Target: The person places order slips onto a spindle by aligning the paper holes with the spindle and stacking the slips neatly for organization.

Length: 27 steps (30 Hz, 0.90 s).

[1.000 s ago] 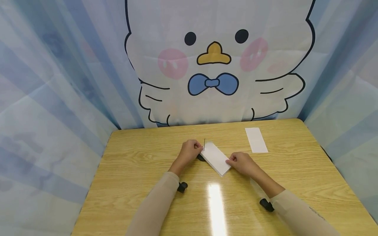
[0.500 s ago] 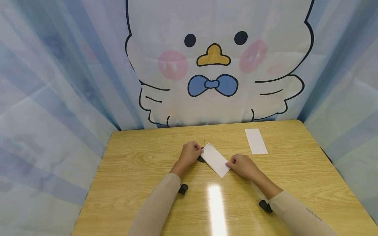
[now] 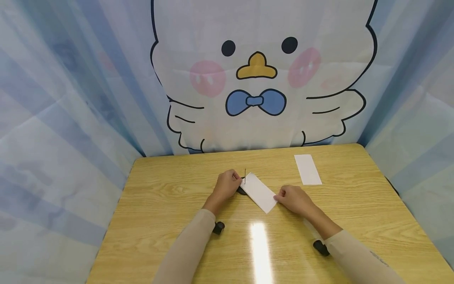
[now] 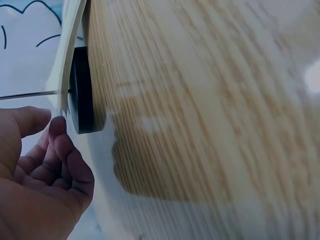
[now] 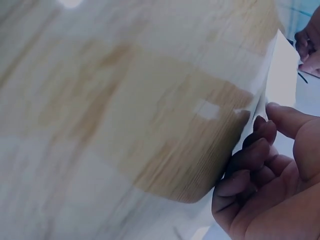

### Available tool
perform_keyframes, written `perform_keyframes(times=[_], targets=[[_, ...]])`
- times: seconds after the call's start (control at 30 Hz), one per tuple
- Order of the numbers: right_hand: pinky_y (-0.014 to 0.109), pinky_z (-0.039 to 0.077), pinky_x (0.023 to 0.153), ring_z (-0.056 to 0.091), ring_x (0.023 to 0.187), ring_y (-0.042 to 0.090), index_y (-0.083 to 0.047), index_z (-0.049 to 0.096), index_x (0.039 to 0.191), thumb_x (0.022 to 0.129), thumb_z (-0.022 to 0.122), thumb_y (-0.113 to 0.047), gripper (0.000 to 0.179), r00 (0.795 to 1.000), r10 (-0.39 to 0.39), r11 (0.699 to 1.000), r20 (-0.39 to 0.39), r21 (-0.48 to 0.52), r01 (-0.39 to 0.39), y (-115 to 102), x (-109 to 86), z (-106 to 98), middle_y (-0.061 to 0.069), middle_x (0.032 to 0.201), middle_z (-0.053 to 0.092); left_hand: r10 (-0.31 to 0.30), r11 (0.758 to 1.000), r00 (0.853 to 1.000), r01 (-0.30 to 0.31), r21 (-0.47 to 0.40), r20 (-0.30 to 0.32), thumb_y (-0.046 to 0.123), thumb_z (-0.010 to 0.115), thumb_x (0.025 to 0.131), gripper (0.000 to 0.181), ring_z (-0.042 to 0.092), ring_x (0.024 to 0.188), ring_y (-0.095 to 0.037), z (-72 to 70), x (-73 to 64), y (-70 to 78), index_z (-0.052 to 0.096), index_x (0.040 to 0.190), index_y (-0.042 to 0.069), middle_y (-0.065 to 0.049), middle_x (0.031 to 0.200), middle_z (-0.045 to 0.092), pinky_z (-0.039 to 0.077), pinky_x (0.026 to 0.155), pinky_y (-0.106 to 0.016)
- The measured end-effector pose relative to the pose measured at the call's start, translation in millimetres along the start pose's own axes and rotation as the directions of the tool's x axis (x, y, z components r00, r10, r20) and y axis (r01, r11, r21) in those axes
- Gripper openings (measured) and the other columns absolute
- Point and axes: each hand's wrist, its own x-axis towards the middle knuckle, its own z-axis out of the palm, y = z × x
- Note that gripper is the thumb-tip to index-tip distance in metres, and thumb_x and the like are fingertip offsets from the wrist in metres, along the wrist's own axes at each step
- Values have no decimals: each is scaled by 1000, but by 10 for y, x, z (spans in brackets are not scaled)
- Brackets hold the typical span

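Note:
A metal spike (image 3: 245,175) stands upright on a black round base (image 4: 84,90), much like a bill spike. White paper slips (image 3: 259,193) are pierced by it near their far left corner. In the left wrist view they form a thin layered stack (image 4: 68,55) just above the base. My left hand (image 3: 227,184) pinches the stack's edge beside the spike with thumb and forefinger. At the right corner, my right hand (image 3: 292,198) pinches the paper between thumb and fingertips, seen closely in the right wrist view. How many slips are there cannot be told.
Another white slip (image 3: 307,169) lies flat at the back right of the wood-grain table (image 3: 159,189). A patterned curtain (image 3: 255,126) hangs behind the table's far edge. Black wrist-camera mounts (image 3: 320,247) sit by both sleeves, and a bright light reflection crosses the front.
The paper's far corner, blurred a second ago with separate edges showing, now looks sharp and even. Both hands stay in nearly the same places; the view has shifted slightly.

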Motion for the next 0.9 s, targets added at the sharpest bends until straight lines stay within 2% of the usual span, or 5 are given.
perform_keyframes(times=[0.17,0.4,0.6,0.73,0.9], targets=[[29,41,60,50,63,14,-12,62,79,99,70,-29,27,1000,-12,999,-11,44,12,53,-18,-61,-1,71,58,15,1000,999,-15,-13,31,24,67,102,14,59,73,-17,-69,-21,-37,67,105,10,-4,88,64,51,63,-30],[31,43,65,51,68,15,-9,66,88,101,67,-27,22,999,-15,997,-30,81,18,196,-28,-203,1,76,60,123,992,986,-121,-29,116,24,70,100,40,63,101,-23,-159,-62,-124,62,136,7,-9,126,63,56,82,-38],[32,45,69,55,74,15,-7,68,98,103,65,-29,23,999,-19,996,-49,81,23,344,-24,-322,3,86,66,143,990,977,-142,-15,158,26,70,101,48,56,87,-19,-187,-104,-171,58,145,10,-7,138,60,50,73,-34],[32,46,71,58,79,17,-6,68,103,103,64,-32,26,998,-1,995,-70,95,8,416,-24,-421,5,92,68,148,989,975,-147,-14,167,25,72,99,51,53,88,-17,-198,-130,-179,57,146,12,-6,142,59,47,72,-32],[41,51,79,63,96,29,-4,66,117,105,60,-37,36,994,52,991,-97,126,-39,533,-23,-543,14,108,68,160,987,968,-160,-15,193,20,77,95,56,51,84,-19,-200,-133,-196,57,147,14,-6,144,57,43,67,-32]])
